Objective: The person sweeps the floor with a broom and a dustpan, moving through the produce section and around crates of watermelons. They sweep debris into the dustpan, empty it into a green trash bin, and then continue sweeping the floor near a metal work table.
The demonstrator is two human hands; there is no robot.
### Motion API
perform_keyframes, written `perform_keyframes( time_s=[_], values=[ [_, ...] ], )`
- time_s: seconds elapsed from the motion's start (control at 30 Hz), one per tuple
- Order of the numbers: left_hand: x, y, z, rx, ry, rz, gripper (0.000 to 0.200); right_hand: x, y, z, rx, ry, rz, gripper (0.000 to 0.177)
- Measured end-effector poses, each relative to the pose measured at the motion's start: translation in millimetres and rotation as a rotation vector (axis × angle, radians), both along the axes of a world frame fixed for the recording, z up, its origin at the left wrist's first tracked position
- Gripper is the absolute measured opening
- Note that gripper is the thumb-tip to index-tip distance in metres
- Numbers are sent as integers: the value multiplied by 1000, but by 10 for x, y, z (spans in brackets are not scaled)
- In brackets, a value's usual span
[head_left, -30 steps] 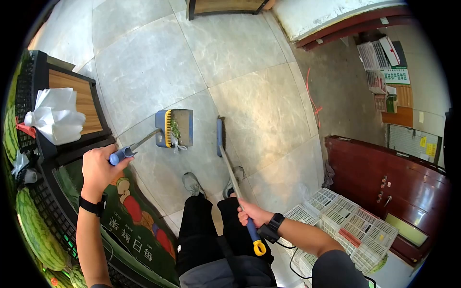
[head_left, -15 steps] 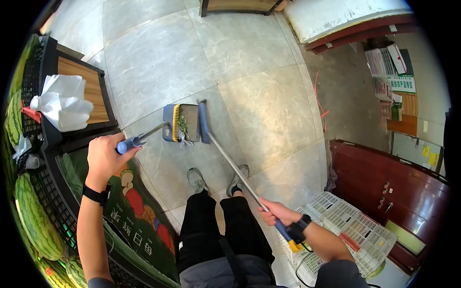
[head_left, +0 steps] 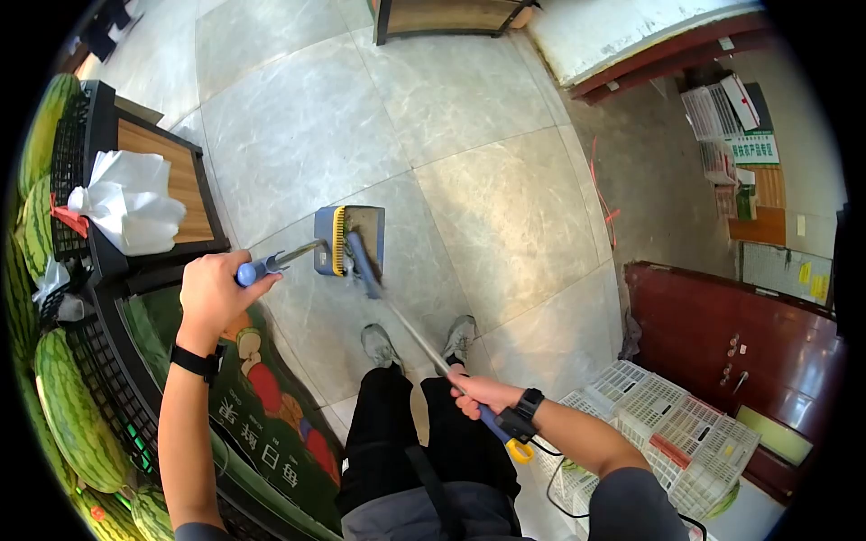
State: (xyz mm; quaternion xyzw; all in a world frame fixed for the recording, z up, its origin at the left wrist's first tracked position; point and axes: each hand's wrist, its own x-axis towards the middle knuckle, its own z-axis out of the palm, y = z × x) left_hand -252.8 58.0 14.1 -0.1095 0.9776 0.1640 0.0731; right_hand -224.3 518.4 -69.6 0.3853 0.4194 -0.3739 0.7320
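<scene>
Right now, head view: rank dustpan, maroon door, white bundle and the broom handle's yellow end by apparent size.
1. Maroon door
2. White bundle
3. Dustpan
4. Broom handle's yellow end
Apparent size only.

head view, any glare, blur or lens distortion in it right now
Head view: black corners, and wide-angle distortion that bows seams of the floor tiles towards the right; head view: a warm bright patch on those tiles; head view: the broom head, at the dustpan, looks slightly smeared.
</scene>
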Motion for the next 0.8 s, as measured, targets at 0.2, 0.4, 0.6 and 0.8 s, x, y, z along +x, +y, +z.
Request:
perform_keyframes(
  time_s=[0.2, 0.4, 0.6, 0.8],
  values=[
    [20, 42, 54, -65, 39, -62, 41, 294, 231, 251, -1, 14, -99, 46],
    [204, 183, 27, 19, 120, -52, 45, 753, 1232, 671, 79, 33, -320, 45],
    [457, 621, 131, 47, 68, -135, 42, 1740, 2275, 650, 312, 193, -445, 48],
    [110, 1404, 119, -4, 109, -223, 42, 2572, 3197, 193, 558, 281, -608, 52]
  ],
)
